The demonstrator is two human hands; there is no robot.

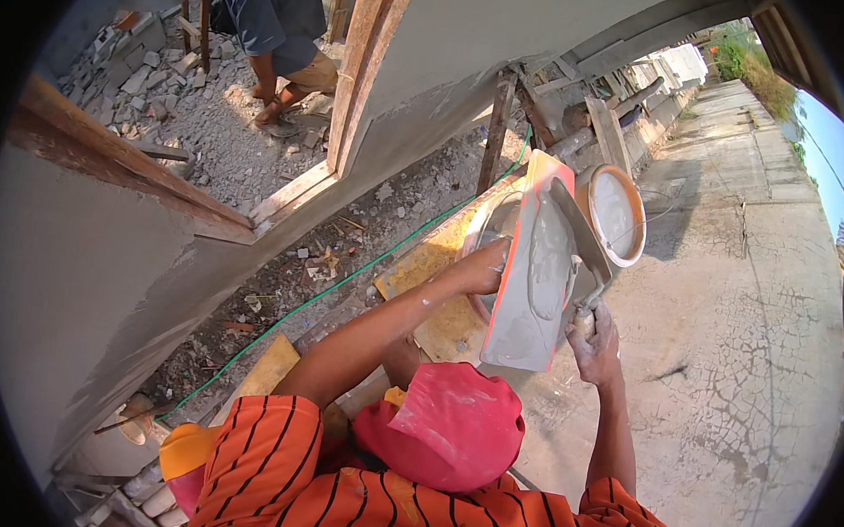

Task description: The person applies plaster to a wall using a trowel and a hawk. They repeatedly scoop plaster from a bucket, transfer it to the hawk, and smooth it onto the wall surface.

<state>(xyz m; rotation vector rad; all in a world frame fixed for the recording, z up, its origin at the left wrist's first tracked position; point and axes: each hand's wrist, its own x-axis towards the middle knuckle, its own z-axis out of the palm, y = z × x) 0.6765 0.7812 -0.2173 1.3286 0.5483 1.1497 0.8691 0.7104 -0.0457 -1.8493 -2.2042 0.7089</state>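
Observation:
My left hand (486,266) is closed at the left edge of a long plastering float (513,337) with an orange-red rim, holding it up from beneath. The float hides its fingers. A thick smear of wet grey plaster (548,255) lies on the float's face. In my right hand (597,347) is the handle of a plastering trowel (582,231), with my fingers wrapped round it. The trowel's long blade stands edge-on against the float, touching or very near the plaster. Behind the float is a round tub (485,224), mostly hidden.
A bucket of grey liquid (615,211) stands right of the float on cracked concrete (709,370). A green hose (331,292) runs along rubble beside a grey wall (450,48). Through a wooden-framed opening, another person (277,22) bends over rubble. A pink cap (452,430) shows below.

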